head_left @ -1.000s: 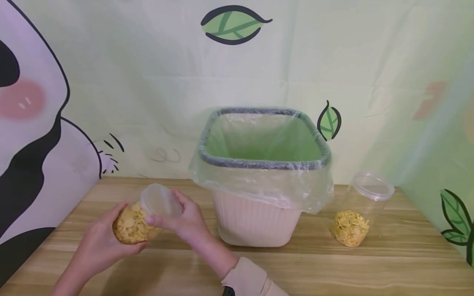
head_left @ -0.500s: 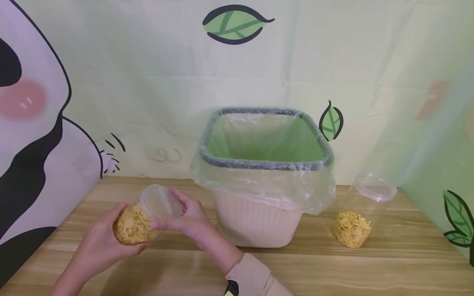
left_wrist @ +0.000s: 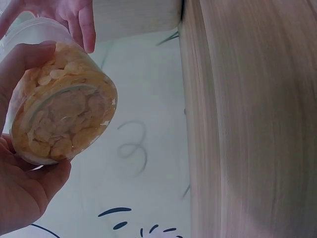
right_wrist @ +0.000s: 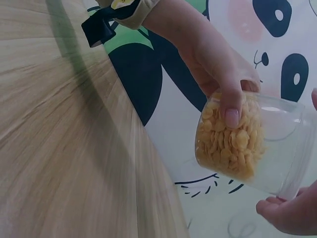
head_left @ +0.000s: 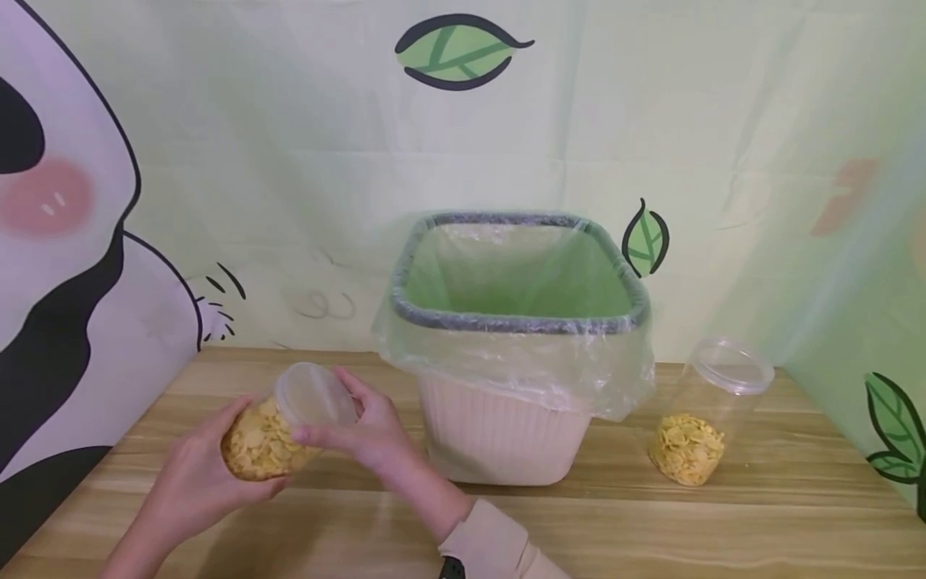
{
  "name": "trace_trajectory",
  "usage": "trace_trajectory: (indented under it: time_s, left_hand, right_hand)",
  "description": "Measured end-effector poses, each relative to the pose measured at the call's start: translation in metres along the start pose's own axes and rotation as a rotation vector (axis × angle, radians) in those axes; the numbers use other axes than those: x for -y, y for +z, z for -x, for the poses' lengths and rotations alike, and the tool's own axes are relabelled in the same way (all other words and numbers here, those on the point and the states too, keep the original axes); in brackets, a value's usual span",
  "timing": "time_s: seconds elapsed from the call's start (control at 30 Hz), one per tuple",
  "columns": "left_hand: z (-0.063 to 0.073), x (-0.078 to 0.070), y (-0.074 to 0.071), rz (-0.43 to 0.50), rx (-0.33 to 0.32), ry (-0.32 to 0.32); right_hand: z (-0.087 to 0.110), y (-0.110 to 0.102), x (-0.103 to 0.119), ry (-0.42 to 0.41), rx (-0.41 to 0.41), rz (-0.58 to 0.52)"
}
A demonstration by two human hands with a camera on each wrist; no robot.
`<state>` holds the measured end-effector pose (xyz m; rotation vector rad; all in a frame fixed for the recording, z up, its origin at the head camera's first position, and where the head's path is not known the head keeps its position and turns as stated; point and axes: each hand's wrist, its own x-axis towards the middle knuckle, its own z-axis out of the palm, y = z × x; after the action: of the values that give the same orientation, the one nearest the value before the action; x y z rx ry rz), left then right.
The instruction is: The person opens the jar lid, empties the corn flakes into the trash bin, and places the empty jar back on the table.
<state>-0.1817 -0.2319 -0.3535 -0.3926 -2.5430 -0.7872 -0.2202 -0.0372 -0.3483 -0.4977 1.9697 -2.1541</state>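
Note:
A clear plastic jar, partly filled with yellow flakes, is tilted above the table at the left, its lidded end up and to the right. My left hand grips the jar's lower body, fingers and thumb around it. At the upper end my right hand grips the translucent lid, thumb on the near side. The left wrist view shows the flakes through the jar's base. From the right wrist view, the jar's upper part holds no flakes; the lid end is partly cut off by the frame.
A pale ribbed bin with a grey rim and clear liner stands mid-table. To its right stands a second lidded clear jar with yellow flakes. A printed cloth backdrop rises behind the wooden table.
My right thumb has shifted slightly at the lid's edge. The jar stays tilted in both hands in nearly the same place.

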Motion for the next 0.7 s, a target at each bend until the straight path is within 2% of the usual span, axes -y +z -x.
trace_trajectory:
  time_s: [0.23,0.47,0.7]
  left_hand:
    - [-0.0003,0.0017,0.0019,0.004,-0.033,0.024]
    - [0.0000,-0.0002,0.0006,0.005,0.003,0.002]
    - [0.0003,-0.0003,0.0003,0.010,0.005,-0.003]
  right_hand:
    - [0.0031,0.0080,0.0047,-0.002,-0.087,0.015]
    - [0.0037,0.0104,0.0081,-0.043,-0.091,0.004]
    - [0.0041,0.0106,0.0080,-0.017,-0.103,0.007]
